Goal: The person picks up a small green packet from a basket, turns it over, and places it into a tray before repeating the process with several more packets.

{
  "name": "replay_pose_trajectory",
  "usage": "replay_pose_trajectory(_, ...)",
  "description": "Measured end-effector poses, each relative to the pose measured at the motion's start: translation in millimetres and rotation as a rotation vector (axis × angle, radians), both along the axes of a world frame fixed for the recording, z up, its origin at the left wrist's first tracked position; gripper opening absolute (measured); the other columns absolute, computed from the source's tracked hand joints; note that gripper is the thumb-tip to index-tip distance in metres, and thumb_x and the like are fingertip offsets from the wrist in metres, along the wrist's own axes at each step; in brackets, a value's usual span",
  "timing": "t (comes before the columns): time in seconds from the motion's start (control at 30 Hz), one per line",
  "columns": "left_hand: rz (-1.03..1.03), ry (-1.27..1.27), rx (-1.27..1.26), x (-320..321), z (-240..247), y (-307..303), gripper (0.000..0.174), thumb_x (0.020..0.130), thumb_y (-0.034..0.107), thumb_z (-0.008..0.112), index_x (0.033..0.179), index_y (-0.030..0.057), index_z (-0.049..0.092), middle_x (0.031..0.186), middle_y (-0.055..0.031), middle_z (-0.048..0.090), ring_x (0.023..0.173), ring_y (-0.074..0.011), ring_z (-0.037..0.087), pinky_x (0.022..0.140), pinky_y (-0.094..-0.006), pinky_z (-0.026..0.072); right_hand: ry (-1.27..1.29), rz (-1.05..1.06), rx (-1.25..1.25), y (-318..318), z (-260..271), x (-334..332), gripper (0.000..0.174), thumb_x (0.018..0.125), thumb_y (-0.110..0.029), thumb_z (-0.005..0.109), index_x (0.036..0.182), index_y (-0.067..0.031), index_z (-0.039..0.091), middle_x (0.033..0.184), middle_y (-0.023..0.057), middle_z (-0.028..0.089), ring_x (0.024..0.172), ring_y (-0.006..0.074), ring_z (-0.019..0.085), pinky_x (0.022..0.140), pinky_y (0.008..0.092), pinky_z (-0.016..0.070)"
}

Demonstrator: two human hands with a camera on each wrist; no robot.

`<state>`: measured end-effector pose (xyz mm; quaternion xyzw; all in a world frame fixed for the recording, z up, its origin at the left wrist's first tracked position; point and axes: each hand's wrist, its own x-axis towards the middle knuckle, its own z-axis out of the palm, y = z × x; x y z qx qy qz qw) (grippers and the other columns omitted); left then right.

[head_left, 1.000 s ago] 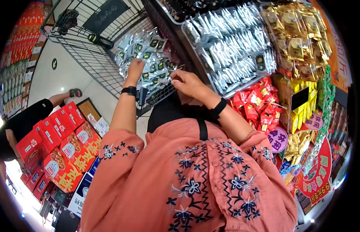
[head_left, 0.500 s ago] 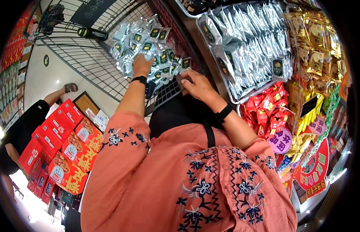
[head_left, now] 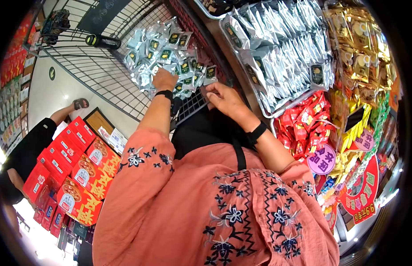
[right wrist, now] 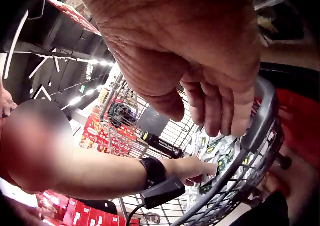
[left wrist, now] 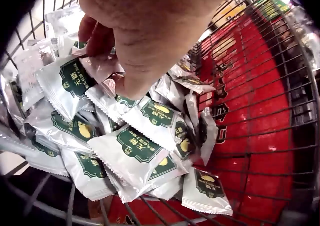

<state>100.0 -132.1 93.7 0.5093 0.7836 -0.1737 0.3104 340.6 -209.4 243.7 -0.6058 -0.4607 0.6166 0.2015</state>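
Silver snack packets with green labels [head_left: 168, 48] lie heaped in a wire shopping cart [head_left: 79, 66]. My left hand [head_left: 165, 80] reaches down onto the near side of this heap. Its thumb and fingers pinch one silver packet [left wrist: 102, 66] in the left wrist view, most of it hidden under the hand. By the cart's near right corner, my right hand [head_left: 227, 99] hangs with loosely bent fingers and holds nothing. Its fingertips overlap the cart's grey rim [right wrist: 265, 121] in the right wrist view.
A black bottle [head_left: 103, 41] lies in the cart. To the right, a metal tray [head_left: 277, 114] displays rows of silver packets, beside gold packets [head_left: 361, 66] and red packets [head_left: 303, 124]. Red boxes [head_left: 68, 150] are stacked at left, near another person's leg [head_left: 62, 115].
My left hand has moved down from above the heap into the packets and now pinches one. The right hand has stayed near the cart's corner. The whole view has shifted a little.
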Motion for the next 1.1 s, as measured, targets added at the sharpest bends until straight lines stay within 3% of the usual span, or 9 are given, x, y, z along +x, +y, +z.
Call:
replay_pose_trajectory(0.07,0.132,-0.084,-0.040,-1.5,4.8,-3.9,0.080,0.076,0.045,0.078,0.131,-0.0045,0.048,0.124,-0.0246,0.064,0.119,-0.0388,0.061,0.101,-0.0467,0.0471,0.008,0.012,-0.018,0.5,10.7,1.2,0.027,0.090,-0.020,0.064,0.107,0.0013,0.063,0.096,0.0186,0.070,0.090,0.0308,0.069,0.081,0.0384,0.0523)
replay_pose_trajectory(0.13,0.283,-0.461,0.084,-34.5,-61.8,-23.8,0.072,0.077,0.039,0.074,0.129,-0.0046,0.049,0.113,-0.0190,0.068,0.109,-0.0280,0.066,0.091,-0.0413,0.0520,0.012,0.039,0.001,3.9,24.0,2.7,0.027,0.090,-0.019,0.064,0.108,0.0012,0.063,0.096,0.0189,0.070,0.090,0.0297,0.070,0.082,0.0380,0.0525)
replay_pose_trajectory(0.2,0.546,-0.894,-0.224,-28.4,26.7,-11.1,0.059,0.079,0.034,0.072,0.124,0.0005,0.053,0.105,-0.0123,0.066,0.099,-0.0214,0.067,0.084,-0.0371,0.0541,0.032,0.059,0.034,8.1,40.0,3.2,0.027,0.091,-0.018,0.064,0.110,0.0012,0.062,0.096,0.0189,0.071,0.091,0.0285,0.070,0.082,0.0373,0.0528)
replay_pose_trajectory(0.27,0.798,-1.258,-0.048,-14.9,91.4,-23.3,0.036,0.089,0.025,0.064,0.116,0.0034,0.054,0.105,-0.0091,0.064,0.099,-0.0240,0.067,0.083,-0.0375,0.0567,0.065,0.069,0.079,12.1,54.4,5.7,0.028,0.091,-0.017,0.064,0.112,0.0012,0.061,0.097,0.0187,0.071,0.091,0.0271,0.071,0.081,0.0365,0.0531)
replay_pose_trajectory(0.3,0.843,-1.408,-0.050,-11.5,120.0,-25.7,0.034,0.091,0.023,0.062,0.117,0.0032,0.053,0.108,-0.0109,0.064,0.102,-0.0264,0.067,0.084,-0.0390,0.0572,0.107,0.050,0.083,11.2,55.3,7.4,0.024,0.096,-0.015,0.063,0.115,-0.0017,0.061,0.095,0.0046,0.067,0.087,0.0103,0.061,0.078,0.0275,0.0509)
replay_pose_trajectory(0.47,0.800,-1.831,-0.059,10.4,230.9,-42.9,0.049,0.098,0.026,0.051,0.137,-0.0026,0.045,0.124,-0.0231,0.062,0.112,-0.0337,0.065,0.091,-0.0443,0.0569,0.346,-0.029,0.133,23.7,86.9,22.1,0.037,0.096,-0.014,0.062,0.129,0.0007,0.053,0.112,0.0077,0.064,0.098,0.0114,0.062,0.088,0.0271,0.0508)
replay_pose_trajectory(0.7,0.622,-2.011,-0.247,61.6,298.7,-52.2,0.055,0.101,0.034,0.039,0.139,-0.0042,0.046,0.129,-0.0237,0.061,0.109,-0.0332,0.066,0.084,-0.0425,0.0545,0.463,-0.177,0.180,24.8,173.6,56.6,0.044,0.093,-0.027,0.068,0.127,0.0002,0.059,0.093,0.0035,0.067,0.070,0.0088,0.063,0.060,0.0231,0.0506)
replay_pose_trajectory(1.0,0.448,-1.889,-0.265,131.9,329.5,-60.3,0.062,0.107,0.048,0.029,0.138,-0.0035,0.047,0.121,-0.0198,0.065,0.104,-0.0332,0.069,0.075,-0.0398,0.0597,0.531,-0.343,0.179,-10.5,193.5,118.7,0.022,0.095,-0.020,0.067,0.109,-0.0029,0.063,0.086,-0.0002,0.064,0.070,0.0074,0.063,0.060,0.0228,0.0518)
replay_pose_trajectory(1.1,0.298,-1.751,-0.106,147.5,337.6,-63.4,0.049,0.108,0.036,0.040,0.133,-0.0040,0.051,0.116,-0.0162,0.068,0.099,-0.0294,0.071,0.073,-0.0350,0.0606,0.566,-0.429,0.199,-18.1,183.5,135.1,0.021,0.095,-0.018,0.066,0.108,-0.0024,0.061,0.087,0.0011,0.063,0.071,0.0088,0.064,0.061,0.0240,0.0533)
